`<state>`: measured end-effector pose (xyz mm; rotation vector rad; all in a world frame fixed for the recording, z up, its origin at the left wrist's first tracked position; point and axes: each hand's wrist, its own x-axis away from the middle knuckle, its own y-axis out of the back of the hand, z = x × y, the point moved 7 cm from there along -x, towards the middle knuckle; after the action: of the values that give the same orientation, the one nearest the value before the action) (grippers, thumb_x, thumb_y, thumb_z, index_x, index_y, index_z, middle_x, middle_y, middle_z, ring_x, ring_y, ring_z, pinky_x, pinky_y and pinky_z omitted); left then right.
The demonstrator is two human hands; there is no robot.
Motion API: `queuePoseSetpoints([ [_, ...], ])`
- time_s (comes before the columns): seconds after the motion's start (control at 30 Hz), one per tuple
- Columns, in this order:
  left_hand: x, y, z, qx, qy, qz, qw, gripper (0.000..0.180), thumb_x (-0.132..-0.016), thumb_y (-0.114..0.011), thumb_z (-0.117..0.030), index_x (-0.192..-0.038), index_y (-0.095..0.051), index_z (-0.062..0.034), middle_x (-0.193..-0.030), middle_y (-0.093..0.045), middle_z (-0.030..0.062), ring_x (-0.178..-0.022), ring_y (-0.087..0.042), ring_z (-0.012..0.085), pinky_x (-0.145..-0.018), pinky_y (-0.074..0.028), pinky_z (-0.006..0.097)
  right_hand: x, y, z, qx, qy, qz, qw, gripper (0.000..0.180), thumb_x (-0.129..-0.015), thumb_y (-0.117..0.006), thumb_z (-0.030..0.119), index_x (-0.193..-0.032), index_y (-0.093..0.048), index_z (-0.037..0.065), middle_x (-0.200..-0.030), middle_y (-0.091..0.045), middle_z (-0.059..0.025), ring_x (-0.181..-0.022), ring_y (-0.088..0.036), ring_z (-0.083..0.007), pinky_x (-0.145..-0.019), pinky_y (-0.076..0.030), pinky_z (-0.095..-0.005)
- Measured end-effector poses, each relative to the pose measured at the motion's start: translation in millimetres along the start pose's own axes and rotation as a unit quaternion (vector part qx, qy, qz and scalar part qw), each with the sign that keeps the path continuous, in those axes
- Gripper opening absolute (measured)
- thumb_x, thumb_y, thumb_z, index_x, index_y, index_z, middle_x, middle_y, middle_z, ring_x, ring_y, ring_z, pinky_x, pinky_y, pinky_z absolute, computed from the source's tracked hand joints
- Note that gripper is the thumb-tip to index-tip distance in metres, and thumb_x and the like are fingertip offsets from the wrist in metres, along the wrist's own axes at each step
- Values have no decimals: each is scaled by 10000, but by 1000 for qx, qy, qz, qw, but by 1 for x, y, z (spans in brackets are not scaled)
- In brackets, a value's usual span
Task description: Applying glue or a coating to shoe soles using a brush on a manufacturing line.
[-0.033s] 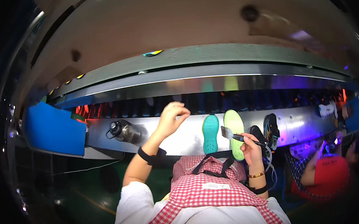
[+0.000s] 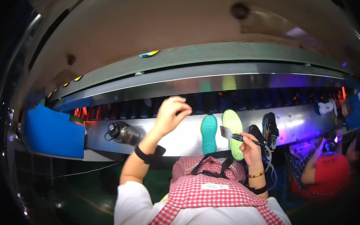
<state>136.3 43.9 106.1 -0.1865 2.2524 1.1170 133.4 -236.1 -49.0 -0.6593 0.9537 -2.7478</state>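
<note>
Note loosely curled, apparently empty left hand [image 2: 171, 114] and right hand [image 2: 252, 148] closed on brush [image 2: 232, 135] over green sole [image 2: 233, 121]; grip mid-handle, expecting light weight, stiff handle [image 2: 238, 137], probably soft bristles [image 2: 225, 132].

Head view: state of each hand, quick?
Left hand: part-open, loosely curled, nothing visibly held.
Right hand: closed, holding the brush by its handle.

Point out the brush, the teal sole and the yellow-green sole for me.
Flat brush [image 2: 237, 137], head view: on its black handle.
Teal shoe sole [image 2: 209, 133], head view: middle of its surface.
Yellow-green shoe sole [image 2: 232, 121], head view: toward its far end.
</note>
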Motion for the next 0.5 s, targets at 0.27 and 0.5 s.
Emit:
queuePoseSetpoints([
  [0.27,-198,-10,-42,-175,34,83,980,502,-826,-478,-483,-1041,-577,-40,-966,-599,153,-926,-565,270,-819,-418,374,15,22,6,-23,59,-11,998,186,-836,-500,56,-993,-543,-37,-946,-612,-160,-547,-524,-116,-531,-431,-205],
  [0.5,-257,-76,11,-251,22,219,943,444,-843,-495,-389,-1096,-536,-26,-1080,-555,174,-1029,-519,301,-848,-410,382,35,31,4,-80,77,-14,994,168,-830,-504,37,-973,-559,-33,-953,-613,-174,-576,-537,-123,-553,-442,-209],
])
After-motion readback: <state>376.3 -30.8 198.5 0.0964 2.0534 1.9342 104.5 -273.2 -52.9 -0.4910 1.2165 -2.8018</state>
